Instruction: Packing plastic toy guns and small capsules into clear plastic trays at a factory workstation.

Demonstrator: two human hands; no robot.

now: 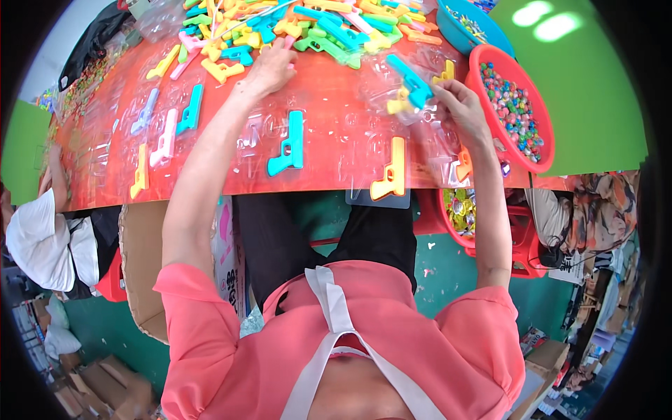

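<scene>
At the near edge of the pile of coloured toy pistols (329,28), my left hand (271,70) is closed, with a bit of pink plastic showing at its fingertips; the fingers hide most of that piece. My right hand (462,108) pinches a teal toy pistol (411,82) by its grip end, above clear plastic blister trays and a yellow toy pistol (399,103). Between my arms, another teal toy pistol (288,145) lies in a clear tray. A yellow-orange toy pistol (392,170) rests in a tray overhanging the table's front edge.
Trays with purple (145,110), pink (165,138), teal (190,110) and orange (139,171) toy pistols lie on the red table at left. A red basin (546,150) of colourful wrapped pieces and a blue basin (448,38) stand at right. Another person's arm (57,175) shows at far left.
</scene>
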